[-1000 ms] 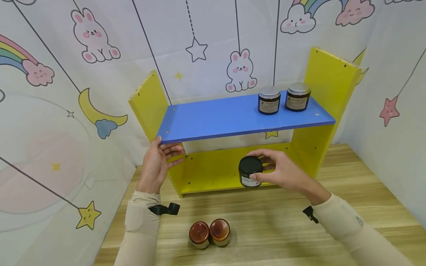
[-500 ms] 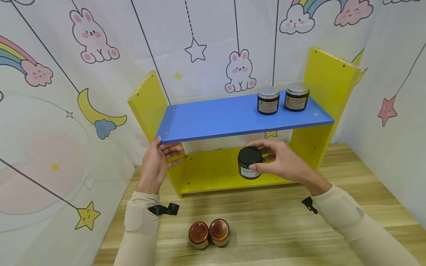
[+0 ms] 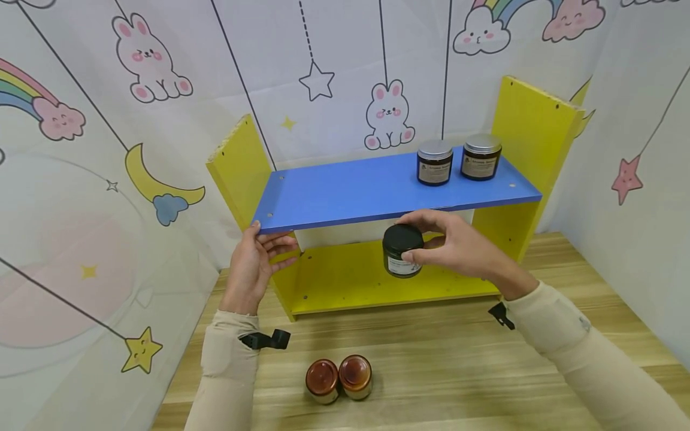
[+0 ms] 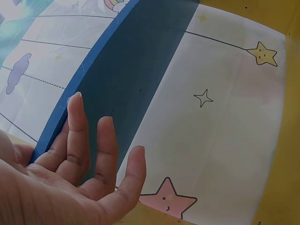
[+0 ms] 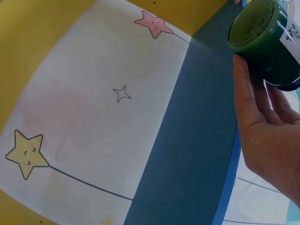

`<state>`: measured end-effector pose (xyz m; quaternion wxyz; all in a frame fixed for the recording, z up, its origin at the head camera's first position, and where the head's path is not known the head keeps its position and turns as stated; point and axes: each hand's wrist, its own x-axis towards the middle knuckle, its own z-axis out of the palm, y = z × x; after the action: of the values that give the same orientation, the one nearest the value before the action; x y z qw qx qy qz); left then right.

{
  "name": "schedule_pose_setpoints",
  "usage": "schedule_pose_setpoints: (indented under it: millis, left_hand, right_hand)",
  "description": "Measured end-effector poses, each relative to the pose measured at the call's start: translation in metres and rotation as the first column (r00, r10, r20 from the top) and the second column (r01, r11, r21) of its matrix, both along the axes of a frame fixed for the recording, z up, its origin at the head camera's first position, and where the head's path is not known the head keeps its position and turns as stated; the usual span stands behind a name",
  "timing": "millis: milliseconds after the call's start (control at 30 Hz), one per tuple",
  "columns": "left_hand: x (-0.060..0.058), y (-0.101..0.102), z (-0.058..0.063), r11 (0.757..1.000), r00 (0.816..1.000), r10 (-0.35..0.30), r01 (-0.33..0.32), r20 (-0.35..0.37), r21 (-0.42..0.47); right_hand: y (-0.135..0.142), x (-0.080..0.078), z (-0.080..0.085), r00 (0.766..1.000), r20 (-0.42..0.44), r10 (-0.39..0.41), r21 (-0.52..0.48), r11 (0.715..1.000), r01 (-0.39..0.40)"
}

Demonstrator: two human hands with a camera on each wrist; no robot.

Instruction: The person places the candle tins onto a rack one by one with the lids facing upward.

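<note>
In the head view my right hand holds a dark green glass candle jar with a black lid and white label. Thumb and fingers wrap its sides; it hangs upright before the shelf unit, just below the front edge of the blue board. The right wrist view shows the jar's green base from below. My left hand holds the board's front left corner, thumb at the edge and fingers underneath. Its fingers spread loosely below the board in the left wrist view.
Two brown jars with silver lids stand on the blue board's right part. Yellow side panels and a yellow bottom board frame the unit. Two amber jars stand side by side on the wooden table, near the front.
My right hand has raised the candle jar from low before the bottom board to just under the blue board's edge. The left hand stays at the corner.
</note>
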<state>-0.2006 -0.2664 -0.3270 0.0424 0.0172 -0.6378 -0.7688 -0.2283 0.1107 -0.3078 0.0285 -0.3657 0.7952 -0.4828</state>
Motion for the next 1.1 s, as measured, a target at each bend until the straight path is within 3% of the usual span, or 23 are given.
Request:
schedule_pose_setpoints:
  millis: [300,1100]
  left_hand:
    - [0.001,0.000,0.000,1.000,1.000,0.000,0.000,-0.001,0.001]
    - [0.000,0.000,0.001,1.000,1.000,0.002,-0.002,0.004,0.006]
  right_hand:
    - [0.000,-0.005,0.012,1.000,0.020,0.011,0.010,1.000,-0.012]
    - [-0.001,-0.015,0.038,0.999,-0.035,0.015,0.009,1.000,-0.015]
